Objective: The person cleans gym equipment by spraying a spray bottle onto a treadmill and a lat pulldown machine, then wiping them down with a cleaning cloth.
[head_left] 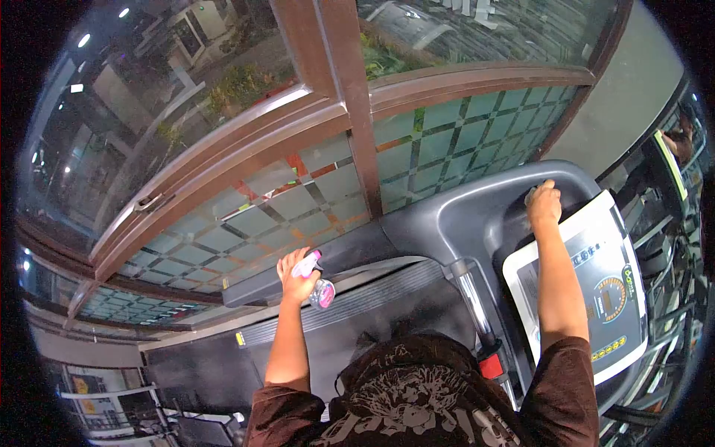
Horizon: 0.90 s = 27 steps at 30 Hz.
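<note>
Left of the white-rimmed treadmill console, our left hand holds a likely light, clear-and-pink plastic bottle near its neck; our right hand's grip, we can't tell.

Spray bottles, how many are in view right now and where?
1: a spray bottle in the left hand, beside the treadmill's grey handrail. More may be hidden in the dark, cluttered edges.

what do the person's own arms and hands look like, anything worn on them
The hands are bare, with no gloves seen. Short, loose sleeves in dark brown cover the upper arms; the forearms are uncovered. No cables or markings show on them.
</note>
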Each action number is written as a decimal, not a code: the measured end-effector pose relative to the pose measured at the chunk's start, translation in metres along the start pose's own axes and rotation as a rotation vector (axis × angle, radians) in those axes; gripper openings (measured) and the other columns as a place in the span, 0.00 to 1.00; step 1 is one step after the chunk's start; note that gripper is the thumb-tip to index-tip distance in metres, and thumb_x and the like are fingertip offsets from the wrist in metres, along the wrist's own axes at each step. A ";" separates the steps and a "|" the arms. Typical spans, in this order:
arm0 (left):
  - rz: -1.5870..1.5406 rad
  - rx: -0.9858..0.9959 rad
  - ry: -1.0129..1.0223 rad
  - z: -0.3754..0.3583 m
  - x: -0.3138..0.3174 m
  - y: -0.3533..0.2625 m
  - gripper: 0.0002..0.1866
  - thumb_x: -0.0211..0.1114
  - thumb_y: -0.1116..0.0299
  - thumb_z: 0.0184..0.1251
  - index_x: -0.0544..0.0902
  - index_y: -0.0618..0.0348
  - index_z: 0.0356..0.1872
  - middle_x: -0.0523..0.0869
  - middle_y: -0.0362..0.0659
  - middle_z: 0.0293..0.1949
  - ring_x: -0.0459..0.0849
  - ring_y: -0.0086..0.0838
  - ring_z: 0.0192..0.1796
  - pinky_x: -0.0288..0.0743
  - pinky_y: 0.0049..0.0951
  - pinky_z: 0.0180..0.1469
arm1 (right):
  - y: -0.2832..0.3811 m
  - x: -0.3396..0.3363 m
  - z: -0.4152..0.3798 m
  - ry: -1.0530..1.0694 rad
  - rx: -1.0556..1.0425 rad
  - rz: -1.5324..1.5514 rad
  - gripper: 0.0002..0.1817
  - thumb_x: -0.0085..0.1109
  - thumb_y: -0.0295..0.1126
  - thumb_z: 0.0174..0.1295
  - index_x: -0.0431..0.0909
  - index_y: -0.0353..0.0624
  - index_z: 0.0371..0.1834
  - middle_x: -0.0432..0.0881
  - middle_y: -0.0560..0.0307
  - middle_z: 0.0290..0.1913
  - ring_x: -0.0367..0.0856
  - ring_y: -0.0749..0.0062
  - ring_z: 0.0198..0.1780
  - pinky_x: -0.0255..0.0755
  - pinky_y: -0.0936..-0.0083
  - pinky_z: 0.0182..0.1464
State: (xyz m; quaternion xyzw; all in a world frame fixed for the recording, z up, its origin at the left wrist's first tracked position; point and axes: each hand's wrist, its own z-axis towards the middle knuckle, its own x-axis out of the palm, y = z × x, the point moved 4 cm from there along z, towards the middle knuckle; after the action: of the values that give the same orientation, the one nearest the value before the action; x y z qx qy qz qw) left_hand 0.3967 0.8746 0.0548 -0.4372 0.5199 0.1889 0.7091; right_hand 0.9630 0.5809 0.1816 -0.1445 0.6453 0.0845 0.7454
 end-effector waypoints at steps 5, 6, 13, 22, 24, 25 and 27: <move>0.005 0.014 -0.027 -0.001 0.000 0.003 0.40 0.69 0.56 0.44 0.74 0.44 0.66 0.76 0.45 0.63 0.67 0.41 0.71 0.45 0.53 0.77 | -0.024 0.028 0.033 -0.019 -0.268 -0.448 0.19 0.57 0.36 0.67 0.74 0.30 0.53 0.79 0.39 0.53 0.85 0.48 0.52 0.84 0.64 0.50; -0.006 0.016 -0.026 0.000 -0.001 0.003 0.39 0.70 0.57 0.44 0.74 0.44 0.66 0.76 0.44 0.63 0.67 0.40 0.70 0.44 0.53 0.77 | -0.026 0.000 0.026 -0.079 -0.156 -0.323 0.18 0.57 0.36 0.67 0.75 0.31 0.52 0.79 0.42 0.52 0.86 0.51 0.49 0.85 0.65 0.48; -0.041 -0.005 -0.010 0.001 -0.007 -0.004 0.38 0.71 0.60 0.44 0.75 0.46 0.65 0.76 0.42 0.62 0.67 0.40 0.70 0.44 0.53 0.76 | -0.015 -0.020 0.018 -0.164 -0.035 -0.608 0.14 0.54 0.33 0.68 0.81 0.36 0.49 0.78 0.55 0.49 0.78 0.63 0.51 0.85 0.72 0.38; -0.052 0.027 -0.026 0.001 -0.006 0.000 0.40 0.72 0.60 0.42 0.74 0.46 0.66 0.76 0.42 0.63 0.67 0.39 0.70 0.42 0.52 0.77 | 0.032 0.017 -0.035 -0.220 0.073 -0.690 0.28 0.52 0.39 0.68 0.70 0.28 0.64 0.71 0.37 0.62 0.70 0.44 0.61 0.73 0.50 0.53; -0.077 0.052 -0.016 -0.001 -0.005 0.002 0.41 0.72 0.60 0.43 0.73 0.46 0.67 0.75 0.42 0.64 0.66 0.39 0.71 0.41 0.53 0.77 | 0.030 0.019 -0.030 -0.140 0.058 -0.723 0.27 0.52 0.39 0.67 0.71 0.29 0.63 0.73 0.39 0.60 0.72 0.47 0.57 0.74 0.54 0.48; -0.071 0.045 -0.008 -0.001 -0.005 0.003 0.41 0.71 0.60 0.43 0.73 0.46 0.67 0.74 0.42 0.64 0.66 0.39 0.71 0.41 0.53 0.77 | 0.027 0.022 -0.033 -0.156 0.061 -0.715 0.26 0.54 0.39 0.66 0.73 0.31 0.61 0.74 0.42 0.58 0.73 0.51 0.56 0.76 0.57 0.46; -0.062 0.029 -0.005 0.000 -0.004 0.002 0.41 0.71 0.59 0.43 0.73 0.46 0.67 0.74 0.42 0.65 0.65 0.39 0.72 0.40 0.53 0.78 | 0.030 0.032 -0.032 -0.201 0.066 -0.694 0.24 0.57 0.40 0.65 0.75 0.35 0.58 0.76 0.47 0.54 0.76 0.58 0.53 0.78 0.63 0.41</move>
State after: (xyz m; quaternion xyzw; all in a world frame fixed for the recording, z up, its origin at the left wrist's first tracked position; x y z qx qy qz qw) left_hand 0.3936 0.8763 0.0572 -0.4425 0.5070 0.1603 0.7221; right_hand 0.9288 0.5971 0.1433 -0.3216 0.4837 -0.1807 0.7937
